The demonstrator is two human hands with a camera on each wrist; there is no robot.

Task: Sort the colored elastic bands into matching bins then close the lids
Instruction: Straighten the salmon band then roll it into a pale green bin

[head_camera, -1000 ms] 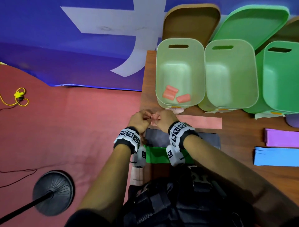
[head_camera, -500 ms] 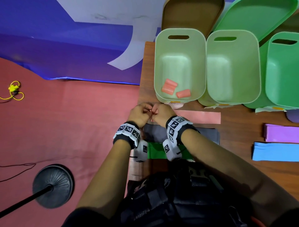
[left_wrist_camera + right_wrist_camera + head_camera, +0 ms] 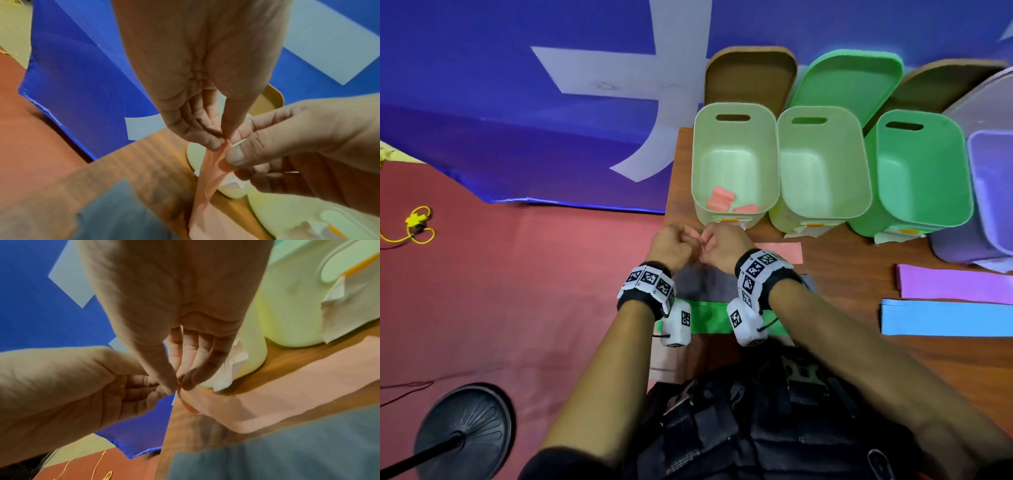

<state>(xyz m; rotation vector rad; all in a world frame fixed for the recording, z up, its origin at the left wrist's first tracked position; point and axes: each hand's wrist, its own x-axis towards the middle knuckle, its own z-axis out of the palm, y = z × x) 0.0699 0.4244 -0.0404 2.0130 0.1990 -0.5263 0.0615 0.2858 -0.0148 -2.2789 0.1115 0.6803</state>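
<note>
A pink elastic band lies flat on the wooden table in front of the leftmost pale green bin. Both hands meet at the band's left end. My left hand pinches that end between thumb and fingertips, and my right hand pinches the same pink band beside it. The lifted end twists up off the table. Two folded pink bands lie inside the leftmost bin. Grey and green bands lie under my wrists.
Two more green bins and a purple bin stand in a row to the right, lids propped open behind. Purple and blue bands lie at right. A black stand base sits on the red floor.
Both hands have stayed pinched together at the pink band's left end. The head view has shifted, so the purple bin now shows at right.
</note>
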